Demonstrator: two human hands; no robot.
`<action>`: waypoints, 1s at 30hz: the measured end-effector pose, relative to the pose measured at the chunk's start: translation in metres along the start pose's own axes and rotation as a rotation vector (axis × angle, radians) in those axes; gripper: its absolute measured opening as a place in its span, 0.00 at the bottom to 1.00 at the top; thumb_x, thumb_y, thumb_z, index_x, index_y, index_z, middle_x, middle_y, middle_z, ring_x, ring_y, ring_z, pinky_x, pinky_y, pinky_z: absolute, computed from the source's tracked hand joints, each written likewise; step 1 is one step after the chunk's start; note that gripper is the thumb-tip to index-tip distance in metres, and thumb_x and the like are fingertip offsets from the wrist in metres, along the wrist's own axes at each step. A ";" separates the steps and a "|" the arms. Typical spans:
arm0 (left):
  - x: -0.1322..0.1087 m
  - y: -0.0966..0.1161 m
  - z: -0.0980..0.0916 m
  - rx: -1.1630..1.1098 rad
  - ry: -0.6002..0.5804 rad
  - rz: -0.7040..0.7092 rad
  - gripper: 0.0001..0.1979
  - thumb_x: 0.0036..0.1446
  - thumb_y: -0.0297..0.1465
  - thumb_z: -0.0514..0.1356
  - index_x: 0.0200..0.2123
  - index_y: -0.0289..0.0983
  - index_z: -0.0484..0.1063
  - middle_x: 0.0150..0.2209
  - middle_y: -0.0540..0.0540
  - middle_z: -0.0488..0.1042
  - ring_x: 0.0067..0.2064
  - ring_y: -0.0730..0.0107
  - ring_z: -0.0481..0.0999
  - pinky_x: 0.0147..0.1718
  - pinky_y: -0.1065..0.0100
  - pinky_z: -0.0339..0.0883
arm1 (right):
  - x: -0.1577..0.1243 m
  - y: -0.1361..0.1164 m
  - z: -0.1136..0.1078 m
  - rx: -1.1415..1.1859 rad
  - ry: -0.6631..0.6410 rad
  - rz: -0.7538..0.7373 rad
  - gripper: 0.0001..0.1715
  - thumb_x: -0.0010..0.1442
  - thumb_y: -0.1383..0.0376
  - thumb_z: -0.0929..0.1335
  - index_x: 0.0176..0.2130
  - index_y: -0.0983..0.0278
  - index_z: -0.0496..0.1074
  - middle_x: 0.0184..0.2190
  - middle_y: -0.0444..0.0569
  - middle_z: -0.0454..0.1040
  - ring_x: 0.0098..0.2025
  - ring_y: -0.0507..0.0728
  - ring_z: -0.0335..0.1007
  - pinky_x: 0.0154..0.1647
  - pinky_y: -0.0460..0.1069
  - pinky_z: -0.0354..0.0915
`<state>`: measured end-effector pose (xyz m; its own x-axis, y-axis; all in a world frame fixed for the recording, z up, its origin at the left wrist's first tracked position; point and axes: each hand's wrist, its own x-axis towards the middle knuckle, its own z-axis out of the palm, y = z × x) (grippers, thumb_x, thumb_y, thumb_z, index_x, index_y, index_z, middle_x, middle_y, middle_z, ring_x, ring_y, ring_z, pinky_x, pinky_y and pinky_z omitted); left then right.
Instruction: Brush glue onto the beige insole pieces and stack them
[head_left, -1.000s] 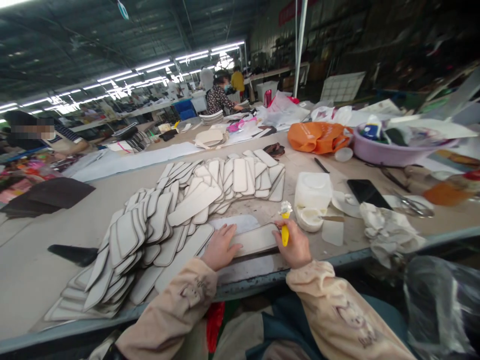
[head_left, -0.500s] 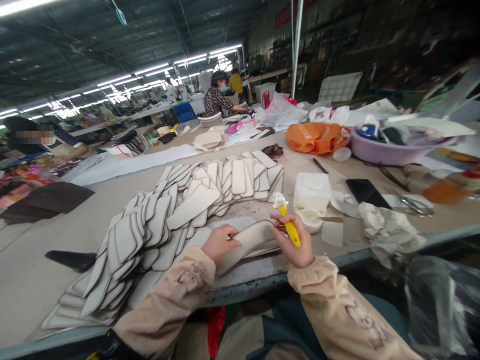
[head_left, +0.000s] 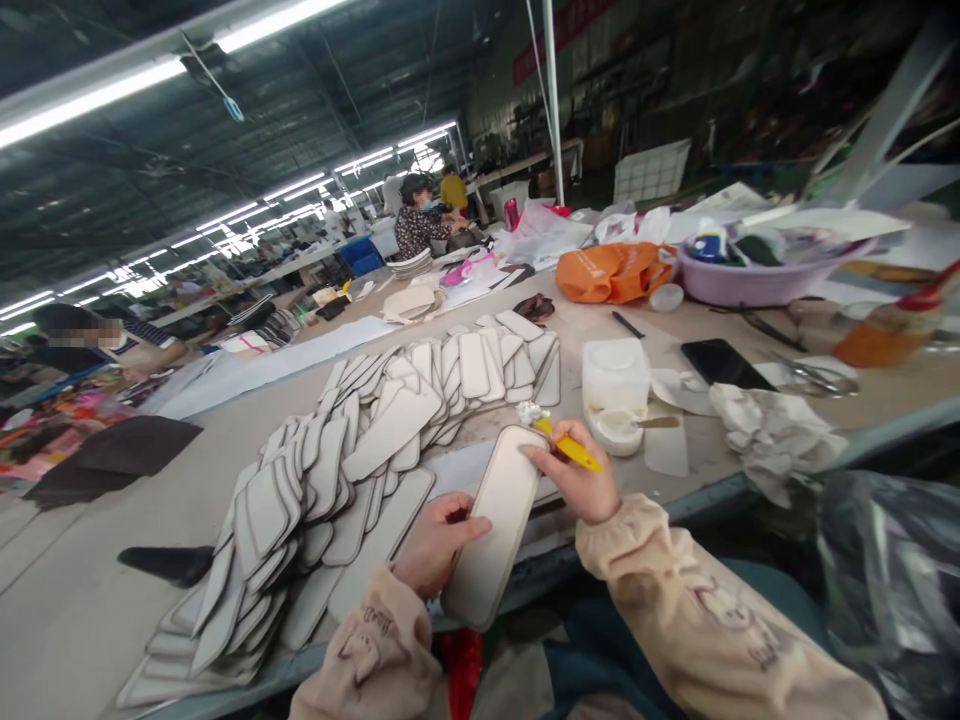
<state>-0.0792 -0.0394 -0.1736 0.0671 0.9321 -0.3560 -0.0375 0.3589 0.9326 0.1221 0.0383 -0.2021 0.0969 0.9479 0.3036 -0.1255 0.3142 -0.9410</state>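
A pale, rounded oblong panel [head_left: 501, 520] is held tilted at the table's near edge. My left hand [head_left: 444, 540] pinches its left side, thumb on top. My right hand [head_left: 581, 475] grips the panel's upper right edge with thumb and fingers and also keeps a yellow-handled brush [head_left: 574, 448] between the fingers, its white-coated head beyond the panel's top. Many similar panels [head_left: 322, 460] lie overlapped in a curved row to the left. Right of the brush stands a white square container [head_left: 616, 375], with a small round tub [head_left: 617, 428] in front.
An orange bag [head_left: 613, 273] and a purple basin [head_left: 739, 280] sit at the back right. Nearer are a black phone [head_left: 726, 364], scissors [head_left: 817, 375] and crumpled cloth [head_left: 776, 430]. A dark pointed object [head_left: 166, 563] lies left. A person [head_left: 424, 225] works farther back.
The held panel has turned from a flatter, bent position to a steeper one, its broad face now showing. The brush has tipped over towards the left. The camera view has shifted slightly.
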 end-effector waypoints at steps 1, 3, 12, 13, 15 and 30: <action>-0.003 -0.004 0.004 -0.043 -0.004 -0.006 0.15 0.42 0.34 0.71 0.32 0.33 0.73 0.27 0.50 0.75 0.29 0.71 0.72 0.30 0.70 0.63 | -0.001 -0.001 0.000 0.012 -0.006 -0.002 0.20 0.50 0.58 0.74 0.33 0.59 0.60 0.22 0.36 0.60 0.22 0.49 0.56 0.23 0.44 0.58; -0.009 -0.010 0.010 -0.116 -0.028 -0.028 0.16 0.42 0.34 0.71 0.35 0.33 0.75 0.30 0.48 0.76 0.31 0.69 0.74 0.33 0.68 0.66 | -0.002 -0.002 -0.001 0.037 -0.027 -0.007 0.20 0.50 0.58 0.74 0.33 0.59 0.60 0.22 0.36 0.60 0.22 0.48 0.56 0.23 0.44 0.57; -0.041 -0.036 0.019 -0.280 -0.267 -0.286 0.25 0.43 0.40 0.71 0.43 0.32 0.75 0.33 0.40 0.79 0.32 0.62 0.78 0.34 0.64 0.69 | -0.001 -0.003 -0.014 -0.048 -0.033 -0.012 0.23 0.46 0.56 0.76 0.33 0.60 0.61 0.21 0.36 0.59 0.22 0.48 0.54 0.23 0.45 0.55; -0.043 -0.038 0.019 -0.282 -0.265 -0.294 0.26 0.42 0.39 0.71 0.43 0.32 0.75 0.34 0.40 0.79 0.32 0.62 0.78 0.34 0.65 0.69 | 0.000 -0.002 -0.015 -0.056 -0.029 -0.018 0.23 0.46 0.56 0.76 0.33 0.60 0.62 0.21 0.35 0.58 0.22 0.48 0.54 0.23 0.45 0.55; -0.046 -0.041 0.019 -0.274 -0.256 -0.302 0.26 0.41 0.38 0.72 0.43 0.31 0.74 0.35 0.40 0.79 0.33 0.63 0.78 0.34 0.65 0.69 | -0.001 -0.001 -0.016 -0.061 -0.029 -0.009 0.23 0.45 0.56 0.76 0.33 0.60 0.62 0.21 0.35 0.58 0.22 0.47 0.53 0.23 0.44 0.54; -0.056 -0.055 0.022 -0.284 -0.256 -0.255 0.25 0.44 0.39 0.70 0.44 0.30 0.75 0.33 0.40 0.79 0.31 0.65 0.77 0.31 0.68 0.68 | -0.007 0.001 -0.013 -0.038 -0.090 0.023 0.22 0.47 0.56 0.75 0.34 0.60 0.62 0.22 0.36 0.60 0.22 0.48 0.55 0.22 0.45 0.55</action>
<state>-0.0592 -0.1120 -0.2034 0.3529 0.7828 -0.5126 -0.2570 0.6079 0.7513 0.1340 0.0313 -0.2069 0.0054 0.9563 0.2923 -0.0888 0.2916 -0.9524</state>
